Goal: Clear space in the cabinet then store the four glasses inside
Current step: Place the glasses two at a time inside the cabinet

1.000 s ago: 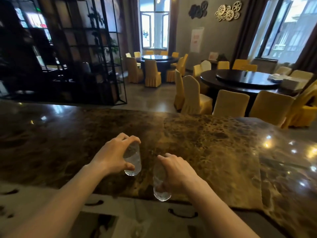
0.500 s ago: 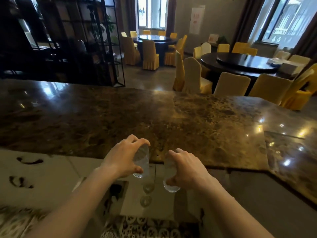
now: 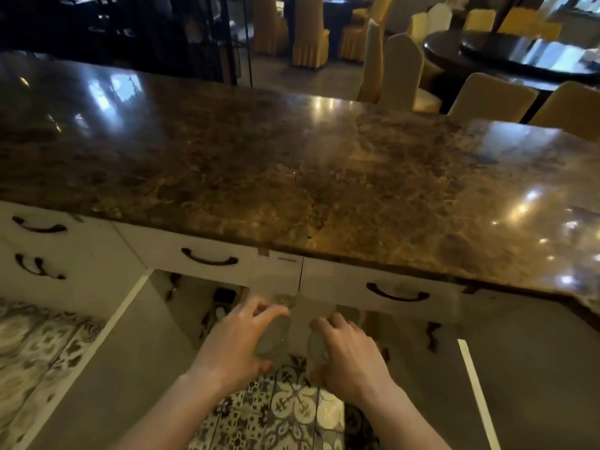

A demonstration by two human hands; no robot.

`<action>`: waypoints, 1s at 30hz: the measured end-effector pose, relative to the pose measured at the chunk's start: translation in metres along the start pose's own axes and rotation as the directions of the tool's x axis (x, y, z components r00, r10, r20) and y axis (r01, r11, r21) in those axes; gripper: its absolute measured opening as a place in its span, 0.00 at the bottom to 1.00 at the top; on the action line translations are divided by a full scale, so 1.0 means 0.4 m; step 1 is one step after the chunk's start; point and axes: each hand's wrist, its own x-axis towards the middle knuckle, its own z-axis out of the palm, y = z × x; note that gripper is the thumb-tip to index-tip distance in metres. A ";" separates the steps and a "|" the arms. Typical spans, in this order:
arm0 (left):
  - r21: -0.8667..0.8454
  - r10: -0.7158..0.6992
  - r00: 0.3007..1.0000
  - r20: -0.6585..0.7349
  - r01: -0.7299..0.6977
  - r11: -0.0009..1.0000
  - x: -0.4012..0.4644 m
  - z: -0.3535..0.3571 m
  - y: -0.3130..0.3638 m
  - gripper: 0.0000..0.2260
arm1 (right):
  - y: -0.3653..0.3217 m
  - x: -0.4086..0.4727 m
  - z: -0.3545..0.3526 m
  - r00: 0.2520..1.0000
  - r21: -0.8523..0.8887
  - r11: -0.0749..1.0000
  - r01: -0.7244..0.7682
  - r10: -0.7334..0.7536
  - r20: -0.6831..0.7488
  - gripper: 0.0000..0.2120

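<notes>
Landmark: the marble countertop [image 3: 324, 177], whose front edge overhangs the white cabinet [image 3: 201, 251]. Left to right: below that edge the left cabinet door [image 3: 107, 349] stands swung outward, its white rim running down toward the patterned floor [image 3: 292, 410]. Behind it the cabinet interior shows a few small dark items [image 3: 224, 295], too blurred to identify.

The left hand [image 3: 237, 349], below and in front of the countertop edge, is closed around a clear glass [image 3: 272, 336], fingers on top and thumb beneath. Just beside it the right hand [image 3: 349, 358] wraps a second glass [image 3: 316, 352] the same way; both glasses are smeared by motion blur. One glass per hand presumably halves the trips.

Right of the hands the right cabinet door [image 3: 500, 368] is also open. The two doors bound a corridor, the overhanging edge limiting clearance above. The other two glasses are not visible; none remain on the countertop.
</notes>
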 end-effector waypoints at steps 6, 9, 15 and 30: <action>-0.133 -0.097 0.993 0.066 0.105 0.986 0.016 0.320 -0.096 0.39 | 0.142 0.081 0.262 0.996 0.081 0.995 -0.052 0.046 0.071 0.31; -0.159 -0.142 0.985 0.100 0.157 0.975 0.036 0.482 -0.150 0.36 | 0.218 0.126 0.395 0.987 0.092 0.988 -0.122 0.111 0.112 0.30; -0.273 -0.092 0.996 0.020 0.094 0.958 0.100 0.871 -0.314 0.28 | 0.384 0.276 0.748 0.961 0.108 0.958 -0.268 0.257 0.106 0.34; -0.097 0.109 0.993 -0.055 -0.114 0.989 0.539 1.525 -0.625 0.39 | 0.732 0.873 1.267 0.941 0.125 0.989 -0.079 0.116 -0.318 0.44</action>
